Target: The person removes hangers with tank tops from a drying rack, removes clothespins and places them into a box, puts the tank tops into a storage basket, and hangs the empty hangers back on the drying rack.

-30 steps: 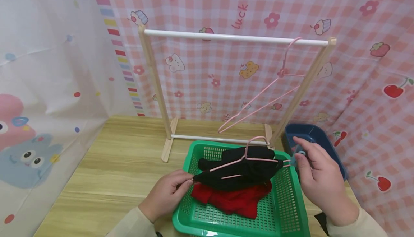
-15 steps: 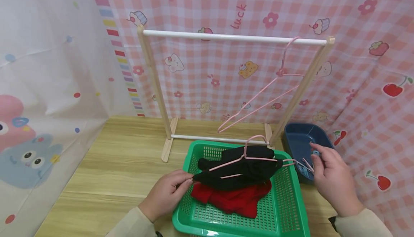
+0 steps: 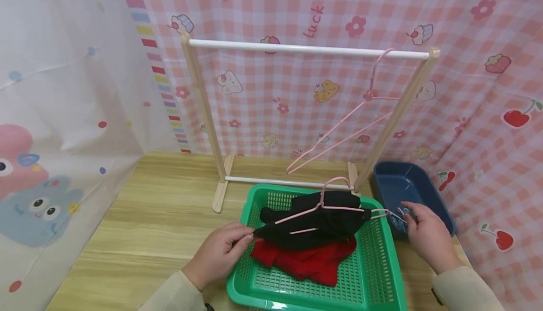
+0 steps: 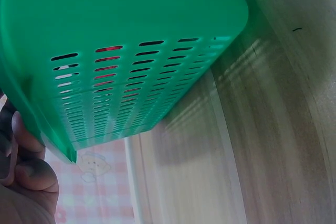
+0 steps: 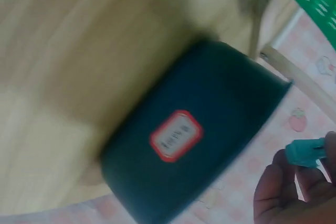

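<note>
In the head view, my left hand (image 3: 220,257) pinches the left end of a pink hanger (image 3: 322,201) together with the edge of a black garment (image 3: 303,238). The garment lies across the hanger, whose right arm pokes out over the basket's right rim. Below it, a red garment (image 3: 307,264) lies in a green basket (image 3: 383,259). My right hand (image 3: 430,238) is over the near end of a dark blue bin (image 3: 403,179), its fingertips beside small light-blue and pink pieces. The right wrist view shows a teal clothespin (image 5: 305,152) pinched between its fingers.
Behind the basket stands a wooden rack with a white top bar (image 3: 297,48). A second pink hanger (image 3: 339,125) hangs bare from the bar's right end. In the right wrist view, the bin's side carries a red-edged label (image 5: 176,135). Patterned curtains surround the wooden table (image 3: 127,235).
With the clothespin, my right hand has moved from the hanger's right end rightward, then slightly down and left over the bin. The left hand, hanger and garments stay where they were.
</note>
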`<state>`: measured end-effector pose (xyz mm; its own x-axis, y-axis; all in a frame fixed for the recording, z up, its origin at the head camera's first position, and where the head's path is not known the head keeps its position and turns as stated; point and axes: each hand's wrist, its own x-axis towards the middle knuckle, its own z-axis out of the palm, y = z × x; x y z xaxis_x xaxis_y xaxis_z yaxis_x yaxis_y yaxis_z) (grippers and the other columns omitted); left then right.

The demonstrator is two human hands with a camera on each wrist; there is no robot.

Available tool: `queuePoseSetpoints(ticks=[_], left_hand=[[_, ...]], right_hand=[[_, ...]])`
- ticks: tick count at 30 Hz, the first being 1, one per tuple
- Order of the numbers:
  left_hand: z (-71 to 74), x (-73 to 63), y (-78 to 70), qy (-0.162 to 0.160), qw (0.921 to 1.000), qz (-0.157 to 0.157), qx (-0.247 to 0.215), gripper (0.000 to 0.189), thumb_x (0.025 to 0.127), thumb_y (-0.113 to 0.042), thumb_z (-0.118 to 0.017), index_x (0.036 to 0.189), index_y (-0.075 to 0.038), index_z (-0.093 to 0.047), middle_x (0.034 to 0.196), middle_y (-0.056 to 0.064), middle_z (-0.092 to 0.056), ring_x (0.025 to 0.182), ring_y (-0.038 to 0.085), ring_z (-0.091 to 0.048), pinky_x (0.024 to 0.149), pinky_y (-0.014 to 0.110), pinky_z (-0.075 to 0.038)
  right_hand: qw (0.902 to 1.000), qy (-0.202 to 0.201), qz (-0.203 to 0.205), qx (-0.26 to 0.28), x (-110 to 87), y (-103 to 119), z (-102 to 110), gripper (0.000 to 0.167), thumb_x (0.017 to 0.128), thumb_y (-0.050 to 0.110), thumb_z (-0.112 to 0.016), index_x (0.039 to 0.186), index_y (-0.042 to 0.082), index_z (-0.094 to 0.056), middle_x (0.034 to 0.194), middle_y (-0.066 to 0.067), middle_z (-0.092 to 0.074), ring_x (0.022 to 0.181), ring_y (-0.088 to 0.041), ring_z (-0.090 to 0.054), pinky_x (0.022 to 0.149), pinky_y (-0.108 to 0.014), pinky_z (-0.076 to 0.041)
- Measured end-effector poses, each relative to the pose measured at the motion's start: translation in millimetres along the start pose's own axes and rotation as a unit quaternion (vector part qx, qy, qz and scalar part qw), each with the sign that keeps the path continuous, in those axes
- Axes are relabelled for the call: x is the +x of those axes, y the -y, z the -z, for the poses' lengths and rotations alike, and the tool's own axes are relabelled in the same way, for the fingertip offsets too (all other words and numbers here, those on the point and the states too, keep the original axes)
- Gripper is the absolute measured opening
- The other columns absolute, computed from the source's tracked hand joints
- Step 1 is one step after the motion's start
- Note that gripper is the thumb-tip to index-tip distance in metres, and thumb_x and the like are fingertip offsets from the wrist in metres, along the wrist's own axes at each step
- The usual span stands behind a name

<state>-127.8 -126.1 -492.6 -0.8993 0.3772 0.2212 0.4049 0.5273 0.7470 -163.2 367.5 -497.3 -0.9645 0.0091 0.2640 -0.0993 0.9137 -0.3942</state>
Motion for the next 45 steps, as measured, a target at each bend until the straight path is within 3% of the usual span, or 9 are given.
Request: queuePoseSetpoints(ticks=[5, 11, 19, 26, 33, 45], left_hand=[[-0.5, 0.1, 0.3, -0.002, 1.0000, -0.005, 0.001, 0.019, 0.106, -0.023, -0.064, 0.115, -0.022, -0.080, 0.108, -0.012, -0.075, 0.095, 0.002, -0.065, 0.086, 0.030, -0.058], [-0.6, 0.1, -0.1, -0.001, 1.0000, -0.005, -0.003, 0.019, 0.106, -0.023, -0.063, 0.116, -0.021, -0.080, 0.109, -0.012, -0.075, 0.096, 0.002, -0.065, 0.087, 0.030, -0.059], [-0.7, 0.0, 0.5, 0.002, 1.0000, 0.003, -0.003, 0.021, 0.107, -0.024, -0.062, 0.118, -0.020, -0.079, 0.110, -0.011, -0.075, 0.097, 0.003, -0.066, 0.089, 0.031, -0.059], [-1.3, -0.5, 0.6, -0.011, 0.9998, -0.012, 0.008, 0.019, 0.106, -0.021, -0.064, 0.117, -0.018, -0.080, 0.110, -0.010, -0.076, 0.098, 0.003, -0.067, 0.089, 0.032, -0.060], [-1.6, -0.3, 0.8, -0.003, 1.0000, 0.004, 0.001, 0.020, 0.107, -0.024, -0.063, 0.118, -0.020, -0.080, 0.110, -0.012, -0.075, 0.098, 0.003, -0.066, 0.090, 0.032, -0.059], [-1.9, 0.4, 0.5, -0.001, 1.0000, 0.004, 0.001, 0.020, 0.107, -0.025, -0.063, 0.117, -0.021, -0.080, 0.110, -0.012, -0.075, 0.099, 0.003, -0.066, 0.091, 0.033, -0.060]], right_hand=[[0.9985, 0.052, -0.015, -0.011, 3.5, -14, -13, 0.032, 0.100, 0.001, -0.059, 0.131, -0.003, -0.067, 0.130, -0.030, -0.066, 0.115, -0.053, -0.063, 0.087, -0.064, -0.052], [0.9966, 0.077, -0.024, -0.020, 4.9, -20, -22, 0.030, 0.101, 0.002, -0.057, 0.128, -0.006, -0.068, 0.131, -0.032, -0.066, 0.117, -0.054, -0.063, 0.096, -0.067, -0.051], [0.9827, 0.165, -0.081, -0.022, 17.8, -24, -18, 0.038, 0.104, 0.009, -0.048, 0.137, -0.005, -0.063, 0.137, -0.034, -0.062, 0.119, -0.057, -0.061, 0.087, -0.063, -0.053], [0.9713, 0.216, -0.094, -0.031, 26.9, -25, -17, 0.043, 0.105, 0.013, -0.040, 0.138, -0.005, -0.061, 0.133, -0.035, -0.063, 0.116, -0.055, -0.062, 0.088, -0.063, -0.052], [0.9637, 0.242, -0.104, -0.044, 32.2, -24, -17, 0.044, 0.105, 0.014, -0.037, 0.135, -0.004, -0.064, 0.132, -0.036, -0.063, 0.119, -0.056, -0.061, 0.090, -0.062, -0.052], [0.9550, 0.261, -0.135, -0.040, 33.8, -27, -16, 0.048, 0.104, 0.017, -0.034, 0.137, -0.004, -0.062, 0.133, -0.036, -0.061, 0.115, -0.052, -0.062, 0.083, -0.057, -0.052]])
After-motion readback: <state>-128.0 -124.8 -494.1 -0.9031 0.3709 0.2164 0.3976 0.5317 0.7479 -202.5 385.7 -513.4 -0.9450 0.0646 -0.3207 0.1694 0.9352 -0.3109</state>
